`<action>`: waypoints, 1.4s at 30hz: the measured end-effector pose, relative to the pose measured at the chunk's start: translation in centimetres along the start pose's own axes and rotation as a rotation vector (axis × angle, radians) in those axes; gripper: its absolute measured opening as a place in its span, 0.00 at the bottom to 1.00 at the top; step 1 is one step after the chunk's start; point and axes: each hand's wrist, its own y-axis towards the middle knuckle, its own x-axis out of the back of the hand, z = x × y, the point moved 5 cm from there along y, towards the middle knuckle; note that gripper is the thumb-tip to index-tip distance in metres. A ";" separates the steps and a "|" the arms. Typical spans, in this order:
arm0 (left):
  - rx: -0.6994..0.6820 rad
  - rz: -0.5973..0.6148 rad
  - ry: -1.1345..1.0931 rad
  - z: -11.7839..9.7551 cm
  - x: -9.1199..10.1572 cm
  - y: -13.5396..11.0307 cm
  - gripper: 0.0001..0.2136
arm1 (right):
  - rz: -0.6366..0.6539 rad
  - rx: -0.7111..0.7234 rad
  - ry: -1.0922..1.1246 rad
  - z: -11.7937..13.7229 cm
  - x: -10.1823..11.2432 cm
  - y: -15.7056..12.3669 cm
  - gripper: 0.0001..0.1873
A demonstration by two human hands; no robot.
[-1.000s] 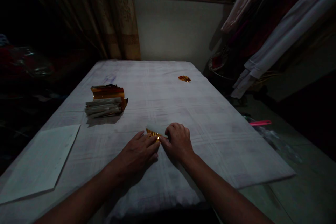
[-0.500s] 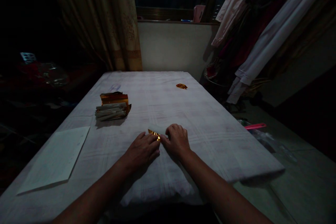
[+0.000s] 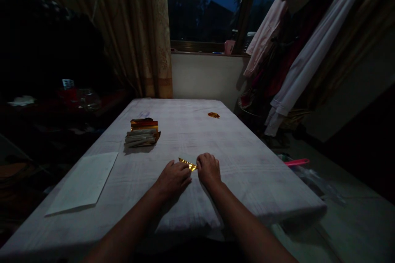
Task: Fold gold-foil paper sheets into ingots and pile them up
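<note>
Since the earlier frame the view has tipped up toward the window [image 3: 203, 8], and the right hand [image 3: 209, 168] has rolled over at the right end of the gold foil strip [image 3: 191, 167], which now shows longer and narrower. The strip lies near the near edge of the tabletop [image 3: 240, 189], midway between its sides.

The left hand [image 3: 175, 176] lies palm down, fingers together over the strip's near side; whether they pinch it or only press, I cannot tell. The right fingers are curled in and seem closed on its right tip.

A fold looks to be in hand. The next move calls for the left fingers to steady the strip while the right ones press the crease home.

Toward the left edge sits a stack of foil papers [image 3: 142, 137], with a white sheet [image 3: 84, 181] nearer the near-left corner; a shaped foil piece [image 3: 213, 115] lies toward the far-right corner.

The strip's near side and the right fingertips are hidden, and the dim light blurs its layers.
</note>
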 end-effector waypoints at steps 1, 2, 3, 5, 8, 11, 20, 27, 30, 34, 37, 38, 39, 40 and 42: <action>-0.006 0.000 -0.006 0.2 0.0 -0.1 0.06 | -0.002 0.009 0.005 0.0 -0.1 -0.1 0.06; -0.013 0.001 -0.014 0.4 0.1 -0.1 0.06 | -0.002 0.022 0.012 -0.1 -0.1 -0.2 0.07; -0.022 0.004 -0.023 0.7 0.1 -0.2 0.06 | 0.000 0.040 0.020 -0.1 -0.2 -0.3 0.09; -0.034 0.004 -0.044 1.3 0.2 -0.4 0.06 | 0.009 0.089 0.040 0.0 -0.3 -0.7 0.15; -0.035 -0.019 -0.081 2.1 0.3 -0.5 0.08 | 0.023 0.196 0.073 0.3 -0.5 -1.1 0.26; -0.020 -0.074 -0.123 2.5 0.2 -0.3 0.09 | 0.047 0.302 0.096 0.7 -0.6 -1.4 0.25; 0.016 -0.196 -0.208 1.8 0.4 -0.5 0.07 | 0.074 0.322 0.052 1.4 0.0 -2.2 0.16; 0.025 -0.120 -0.253 2.1 0.7 0.3 0.04 | 0.087 0.314 0.137 2.4 0.3 -3.5 0.17; 0.027 -0.073 -0.274 3.0 0.7 1.0 0.04 | 0.116 0.390 0.223 1.5 0.6 -3.4 0.18; 0.015 -0.002 -0.334 3.9 0.6 1.8 0.05 | 0.137 0.443 0.272 -1.1 1.2 -2.3 0.20; 0.003 0.012 -0.368 4.5 0.6 2.6 0.06 | 0.182 0.515 0.285 -2.0 1.6 -1.4 0.20; -0.012 0.006 -0.362 4.7 0.6 2.9 0.06 | 0.200 0.550 0.278 -1.9 1.7 -1.2 0.19; -0.032 0.002 -0.348 4.8 0.6 3.2 0.07 | 0.219 0.583 0.266 -1.7 1.7 -0.9 0.17; -0.052 -0.002 -0.333 5.0 0.6 3.4 0.08 | 0.237 0.614 0.250 -1.4 1.7 -0.6 0.15; -0.089 -0.013 -0.300 5.1 0.5 3.8 0.08 | 0.264 0.656 0.209 -0.8 1.4 -0.2 0.12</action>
